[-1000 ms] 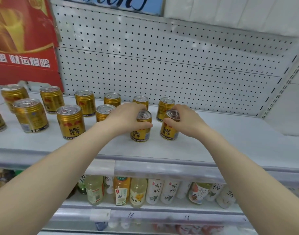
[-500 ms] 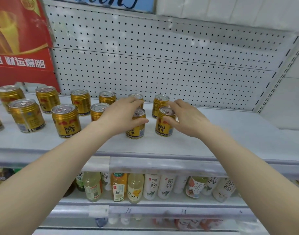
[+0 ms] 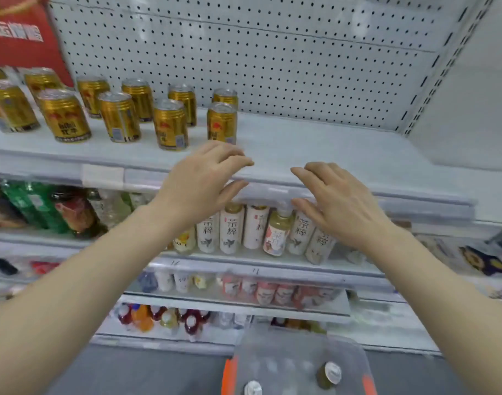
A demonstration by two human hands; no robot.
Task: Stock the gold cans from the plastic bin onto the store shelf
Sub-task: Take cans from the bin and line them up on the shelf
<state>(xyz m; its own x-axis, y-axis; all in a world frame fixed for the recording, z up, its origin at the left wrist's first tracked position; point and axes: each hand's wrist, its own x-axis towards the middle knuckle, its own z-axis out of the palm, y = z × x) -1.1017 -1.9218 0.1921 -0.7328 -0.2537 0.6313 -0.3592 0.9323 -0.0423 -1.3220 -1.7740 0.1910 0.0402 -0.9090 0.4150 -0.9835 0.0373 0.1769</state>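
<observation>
My left hand (image 3: 200,185) hangs empty in front of the white metal store shelf (image 3: 315,146), just below its front edge, with the fingers loosely curled and a little apart, gripping nothing. My right hand (image 3: 339,202) floats beside it at much the same height, also empty, its fingers (image 3: 307,173) slightly spread and bent toward the shelf lip, touching nothing that I can see. On that shelf, to the left of my hands, the short gold metal cans (image 3: 170,128) with red and blue print stand upright in two loose rows that run back toward the white perforated back panel (image 3: 272,58); the nearest one on the right, a gold can (image 3: 222,122), stands just behind my left fingertips but clear of them. The right half of the shelf is bare board. At the far left behind the cans hangs a red poster (image 3: 21,38) with pale lettering. Under the shelf, behind my hands, white-labelled tea bottles (image 3: 231,229) stand in a row on the next tier down, with green and red bottles further left, blurred. Lower still, at the bottom edge of the view, sits the clear plastic bin (image 3: 295,363) with orange handles, and inside it I see the silver tops of two more gold cans (image 3: 329,374), one nearer the right wall, one near the left.
</observation>
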